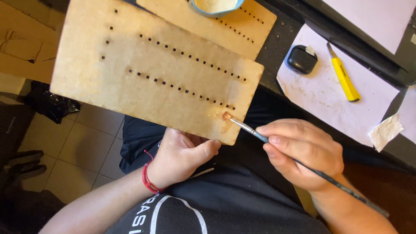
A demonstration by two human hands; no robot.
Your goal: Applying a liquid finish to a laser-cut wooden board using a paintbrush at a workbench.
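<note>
My left hand (182,156) grips the near edge of a thin wooden board (130,47) with rows of small square holes, holding it tilted above my lap. My right hand (301,151) holds a slim paintbrush (247,128) like a pen. Its bristle tip touches the board's near right corner, where the wood looks wet and glossy. A red cord bracelet sits on my left wrist.
A second perforated wooden board (255,30) lies on the dark table with a blue bowl (216,6) of pale liquid on it. On white paper (320,95) lie a small black case (301,60) and a yellow utility knife (344,78). Tiled floor and cardboard are at left.
</note>
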